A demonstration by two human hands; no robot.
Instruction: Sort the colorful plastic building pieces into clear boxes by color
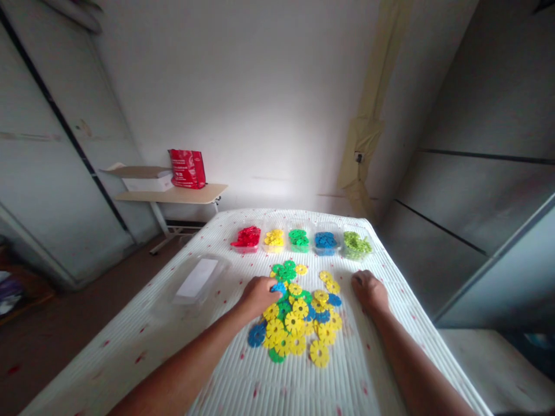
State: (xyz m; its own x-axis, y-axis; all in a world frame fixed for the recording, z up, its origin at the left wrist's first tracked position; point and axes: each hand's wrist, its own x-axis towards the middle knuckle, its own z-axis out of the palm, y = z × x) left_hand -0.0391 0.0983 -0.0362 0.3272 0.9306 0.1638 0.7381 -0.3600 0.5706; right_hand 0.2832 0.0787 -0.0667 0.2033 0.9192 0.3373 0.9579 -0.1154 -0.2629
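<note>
Forearms: bare, nearest the camera; the left one [182,361] slants in from the lower left, the right one [420,361] from the lower right
Wall: pale, behind everything; a yellowish strip [368,86] runs down it around a socket [359,156]
Table: under a white ribbed cover [234,384] with scattered red marks; its far edge stands near the wall
Side table: light-topped [191,195], at the far left; a white box [147,182] sits on it, just beside a red bag [188,169]
Clear plastic container: on the table's left side [217,287], with a white sheet [197,279] on or in it; I cannot tell which
Pile: flat notched discs in yellow [319,353], green [276,356] and blue [257,334], overlapping mid-table between the hands; yellow is commonest
Tubs: five clear ones [274,251] in a row beyond the pile; red, yellow, green, blue and light green pieces from left to right
Left hand: at the pile's left side [259,296]; fingers closed on a blue disc [278,288]
Right hand: resting right of the pile, apart from it [370,290]; fingers curled in, the palm hidden
Held disc: at the left fingertips, just above or against the green discs; contact unclear
</note>
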